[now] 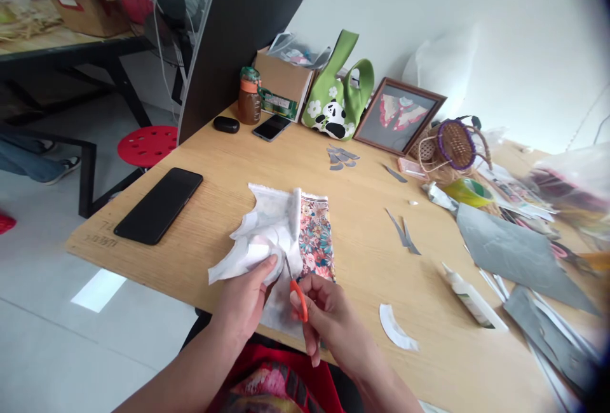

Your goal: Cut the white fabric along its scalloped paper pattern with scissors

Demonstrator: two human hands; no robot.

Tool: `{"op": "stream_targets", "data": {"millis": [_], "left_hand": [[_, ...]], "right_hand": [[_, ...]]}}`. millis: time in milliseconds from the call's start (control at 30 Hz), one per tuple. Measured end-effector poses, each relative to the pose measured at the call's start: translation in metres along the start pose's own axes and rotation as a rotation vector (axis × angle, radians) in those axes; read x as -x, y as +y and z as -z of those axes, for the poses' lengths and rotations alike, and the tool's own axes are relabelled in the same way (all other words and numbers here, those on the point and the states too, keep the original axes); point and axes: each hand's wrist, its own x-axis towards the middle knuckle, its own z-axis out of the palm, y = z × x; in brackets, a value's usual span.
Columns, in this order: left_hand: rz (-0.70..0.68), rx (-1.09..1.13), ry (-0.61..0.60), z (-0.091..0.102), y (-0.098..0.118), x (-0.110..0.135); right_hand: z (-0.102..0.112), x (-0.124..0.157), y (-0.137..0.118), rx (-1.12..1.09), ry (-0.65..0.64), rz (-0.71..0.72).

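Note:
My left hand (250, 292) pinches a piece of white-backed fabric (271, 209) near the table's front edge. Its left edge is cut in a jagged, scalloped line. To the right, a strip of the printed side (315, 235) shows flowers in red, blue and cream. In my right hand (321, 311) are orange-handled scissors (299, 298), my fingers in the loops. Their blades point away from me and meet the fabric beside my left thumb; part of them is hidden in its folds. A curved white cut-off piece (396, 329) lies to the right of my right hand.
A large black phone (159, 205) lies at the left. Behind are a bottle (250, 98), a smaller phone (271, 127), a green panda bag (333, 101) and a framed piece (399, 114). Rightward lie grey scraps (403, 232), a glue bottle (474, 298) and grey sheets (519, 254).

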Motion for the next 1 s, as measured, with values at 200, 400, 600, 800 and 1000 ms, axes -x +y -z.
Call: {"op": "stream_targets", "data": {"millis": [200,400,600,800,1000], "left_hand": [[-0.023,-0.075,-0.138,-0.009,0.027,-0.023],[0.017,-0.163,-0.384,-0.026,0.054,-0.062],[0.047,-0.291,-0.521,-0.04,0.079,-0.089],[0.059,-0.3,-0.527,-0.038,0.08,-0.107],[0.051,-0.28,-0.549,-0.031,0.067,-0.107]], "right_hand": [[0.013,-0.015,-0.025,0.049,-0.082,0.06],[0.023,-0.041,-0.04,0.033,-0.11,0.139],[0.025,-0.056,-0.047,-0.039,-0.119,0.218],[0.028,-0.067,-0.049,-0.059,-0.094,0.234],[0.028,-0.073,-0.045,-0.005,-0.096,0.221]]}}
